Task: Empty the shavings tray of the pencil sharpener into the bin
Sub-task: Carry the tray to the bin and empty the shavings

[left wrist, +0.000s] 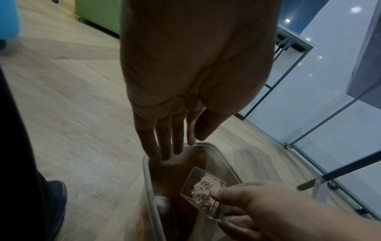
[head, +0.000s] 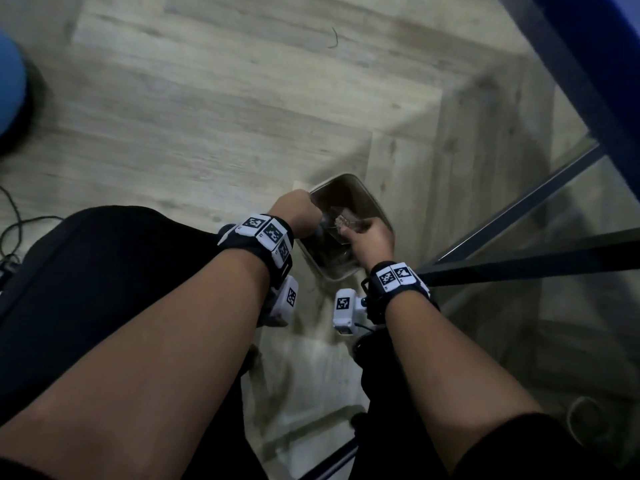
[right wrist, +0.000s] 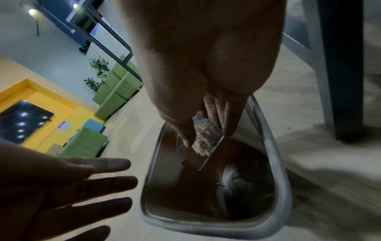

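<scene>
The right hand [head: 372,239] grips the clear shavings tray [head: 341,221] over the open mouth of the bin [head: 375,206], lower middle of the head view. In the right wrist view the thumb [right wrist: 181,132] lies along one side of the tray and the fingers [right wrist: 218,112] run down the opposite side, so the tray [right wrist: 203,146] is pinched between them, tilted with its open end pointing down into the bin [right wrist: 282,192]. A clump of pale shavings [right wrist: 204,138] sits inside the tray, against the end nearer the palm. In the left wrist view the same clump [left wrist: 203,190] shows through the transparent wall, with the thumb tip [left wrist: 215,194] of the right hand [left wrist: 268,210] pressed on the tray [left wrist: 198,187] beside it.

The left hand [head: 298,211] holds nothing. Seen from its own wrist, the left hand [left wrist: 185,91] has its fingers [left wrist: 163,138] straight and close together, pointing down, their tips at the bin's light rim [left wrist: 147,179]; whether they touch it cannot be told. From the right wrist, the left hand [right wrist: 68,187] fills the lower left of the frame with fingers spread and extended, just beside the bin.

The bin stands on a pale wood-plank floor [head: 207,116]. Its inner walls are dark, and something crumpled and whitish [right wrist: 235,179] lies deep inside. A dark metal frame [head: 519,206] crosses the right side of the head view. Green seats [right wrist: 115,91] stand in the upper left of the right wrist view.
</scene>
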`<state>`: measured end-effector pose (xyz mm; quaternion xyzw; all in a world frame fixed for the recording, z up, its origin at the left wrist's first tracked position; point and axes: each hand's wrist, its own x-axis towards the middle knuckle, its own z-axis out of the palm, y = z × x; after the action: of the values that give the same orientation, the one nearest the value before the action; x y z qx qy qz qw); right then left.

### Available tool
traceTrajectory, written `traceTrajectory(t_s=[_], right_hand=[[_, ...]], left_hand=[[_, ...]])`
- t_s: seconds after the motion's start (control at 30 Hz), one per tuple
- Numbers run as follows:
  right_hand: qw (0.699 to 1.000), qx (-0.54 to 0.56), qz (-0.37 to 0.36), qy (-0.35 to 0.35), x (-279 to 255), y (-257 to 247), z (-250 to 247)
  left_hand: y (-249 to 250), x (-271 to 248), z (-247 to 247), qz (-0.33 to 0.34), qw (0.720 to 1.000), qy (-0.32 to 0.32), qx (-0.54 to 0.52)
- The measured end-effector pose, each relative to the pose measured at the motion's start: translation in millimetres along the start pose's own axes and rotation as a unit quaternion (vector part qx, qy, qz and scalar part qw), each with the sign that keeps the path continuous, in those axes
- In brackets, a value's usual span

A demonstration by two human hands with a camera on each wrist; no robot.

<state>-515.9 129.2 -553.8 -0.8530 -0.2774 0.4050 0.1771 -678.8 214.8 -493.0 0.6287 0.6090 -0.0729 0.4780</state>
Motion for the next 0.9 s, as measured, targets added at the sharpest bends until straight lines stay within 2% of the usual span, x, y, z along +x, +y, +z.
traceTrajectory(t_s=[0.13,0.4,0.9], right_hand=[[1.0,-0.029,0.002,0.0,6.5,2.4,16.9],[0.988,-0.134,-0.078,0.02,7.2,3.5,28.7],[0.997,-0.065,-0.034,0.04,1.1,6.5,24.5]], left_hand=[[-5.7,2.8,1.6,0.002,1.0,0.0,0.014],[-3.2,1.5,2.5,0.002,1.0,0.002,-0.003],[-1.8,-2.4,2.1,-0.001,1.0,-0.005,-0.011]])
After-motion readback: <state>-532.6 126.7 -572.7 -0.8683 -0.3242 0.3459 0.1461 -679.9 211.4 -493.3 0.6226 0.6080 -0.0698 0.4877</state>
